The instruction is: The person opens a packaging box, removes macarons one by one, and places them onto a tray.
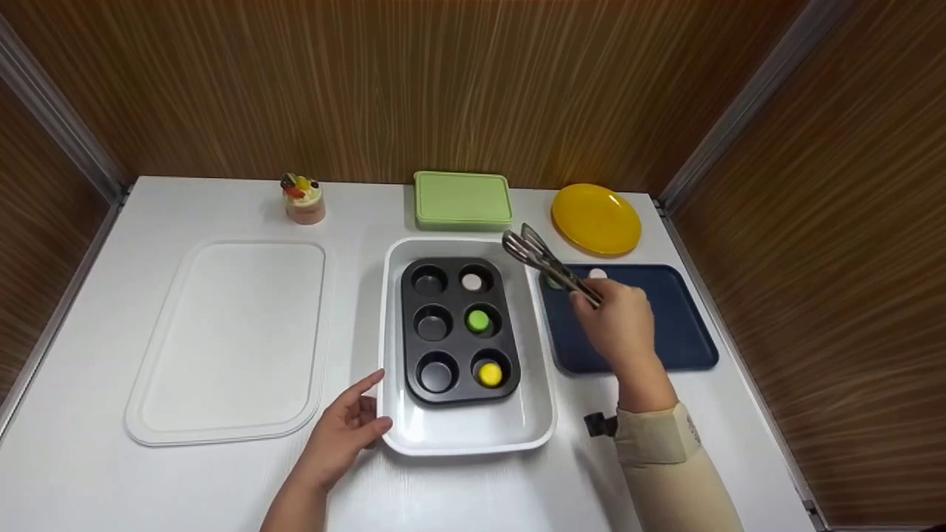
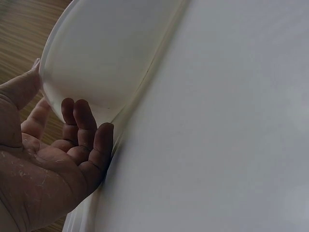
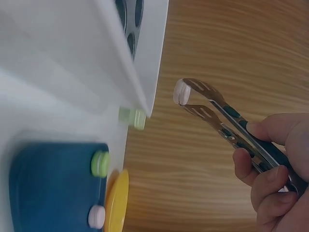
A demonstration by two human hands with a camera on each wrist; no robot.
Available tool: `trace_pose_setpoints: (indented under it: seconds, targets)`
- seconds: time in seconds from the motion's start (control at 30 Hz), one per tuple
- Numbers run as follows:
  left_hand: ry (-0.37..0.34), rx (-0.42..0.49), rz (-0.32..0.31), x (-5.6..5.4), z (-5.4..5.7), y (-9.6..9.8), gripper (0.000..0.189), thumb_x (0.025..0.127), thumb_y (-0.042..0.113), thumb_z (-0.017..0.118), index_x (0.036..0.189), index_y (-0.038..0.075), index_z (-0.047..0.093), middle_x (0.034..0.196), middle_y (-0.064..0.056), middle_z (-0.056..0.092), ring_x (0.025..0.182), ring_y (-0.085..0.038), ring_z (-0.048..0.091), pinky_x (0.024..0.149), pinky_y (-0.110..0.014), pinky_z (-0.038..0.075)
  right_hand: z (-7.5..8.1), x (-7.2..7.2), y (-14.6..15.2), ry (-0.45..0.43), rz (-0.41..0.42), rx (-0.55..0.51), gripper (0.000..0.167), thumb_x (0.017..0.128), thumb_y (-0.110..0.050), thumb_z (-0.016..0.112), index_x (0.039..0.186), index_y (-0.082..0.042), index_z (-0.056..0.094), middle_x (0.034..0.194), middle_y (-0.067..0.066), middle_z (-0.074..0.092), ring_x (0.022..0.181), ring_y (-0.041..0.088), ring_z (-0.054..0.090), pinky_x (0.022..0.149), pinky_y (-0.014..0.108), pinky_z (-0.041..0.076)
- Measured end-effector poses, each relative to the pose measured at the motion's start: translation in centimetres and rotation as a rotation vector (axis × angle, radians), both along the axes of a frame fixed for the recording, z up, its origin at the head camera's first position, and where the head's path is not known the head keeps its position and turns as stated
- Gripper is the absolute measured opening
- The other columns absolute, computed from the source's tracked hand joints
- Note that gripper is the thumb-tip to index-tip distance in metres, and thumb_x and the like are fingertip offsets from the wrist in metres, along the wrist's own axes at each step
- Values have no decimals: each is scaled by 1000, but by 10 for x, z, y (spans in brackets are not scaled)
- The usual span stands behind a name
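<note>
My right hand [image 1: 619, 321] grips metal tongs [image 1: 554, 267] above the left side of the dark blue tray [image 1: 628, 340]. Between the tong tips is a pale macaron [image 3: 182, 92], clear in the right wrist view. My left hand [image 1: 341, 432] touches the left rim of the white tub [image 1: 473, 448] with thumb and index finger, its other fingers bent outside the wall. A dark muffin tin [image 1: 452, 325] sits inside the tub. Its right column holds a pale pink macaron [image 1: 471, 281], a green macaron [image 1: 478, 320] and a yellow macaron [image 1: 490, 374]; the left cups are empty.
On the blue tray's far edge lie a green macaron [image 3: 100, 164] and a pale pink macaron [image 3: 96, 216]. Behind stand a yellow plate [image 1: 596, 219], a light green box [image 1: 463, 201] and a dessert cup [image 1: 304, 201]. A white lid [image 1: 236, 340] lies at left. Wooden panels enclose the table.
</note>
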State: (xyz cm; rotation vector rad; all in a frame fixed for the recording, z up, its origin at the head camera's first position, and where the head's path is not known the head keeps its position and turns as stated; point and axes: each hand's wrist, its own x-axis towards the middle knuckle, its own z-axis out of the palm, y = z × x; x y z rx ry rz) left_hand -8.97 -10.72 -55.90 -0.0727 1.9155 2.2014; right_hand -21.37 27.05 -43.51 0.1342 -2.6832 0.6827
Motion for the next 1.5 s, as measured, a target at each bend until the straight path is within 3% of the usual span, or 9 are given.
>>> trace_pose_setpoints:
  seconds: [0.27, 0.67, 0.93, 1.17, 1.5]
  targets:
    - [-4, -3, -3, -1, -1, 0, 74, 92, -6, 76, 158, -2, 43, 108, -19, 63, 91, -18, 66, 67, -26, 54, -6, 5, 24, 54, -49, -7, 17, 94, -14, 78, 103, 0, 82, 87, 16, 78, 74, 35, 72, 67, 55, 56]
    - [5, 10, -19, -1, 0, 0, 75, 92, -6, 76, 159, -2, 42, 109, -18, 63, 90, -18, 64, 66, -26, 53, -18, 14, 67, 57, -162, -4, 19, 93, -11, 77, 105, 4, 80, 96, 24, 77, 86, 46, 73, 74, 61, 56]
    - [3, 23, -15, -1, -2, -2, 76, 92, -7, 75, 159, -2, 41, 108, -17, 62, 89, -17, 63, 65, -25, 51, -15, 17, 95, -58, -273, 28, 30, 98, -19, 71, 116, 4, 78, 107, 27, 76, 97, 49, 71, 81, 63, 53]
    - [14, 29, -19, -1, -2, -2, 76, 92, -6, 75, 159, -2, 41, 108, -16, 62, 89, -17, 63, 66, -25, 51, -14, 16, 119, -87, -317, 42, 34, 100, -20, 69, 119, 7, 76, 111, 31, 73, 102, 54, 68, 87, 66, 52]
    - [-7, -16, -13, -1, -3, -1, 75, 91, -6, 77, 158, 1, 45, 109, -20, 60, 91, -18, 63, 68, -26, 55, -22, 10, 146, -164, -369, 60, 34, 100, -23, 67, 117, 6, 76, 110, 32, 72, 101, 56, 67, 81, 67, 51]
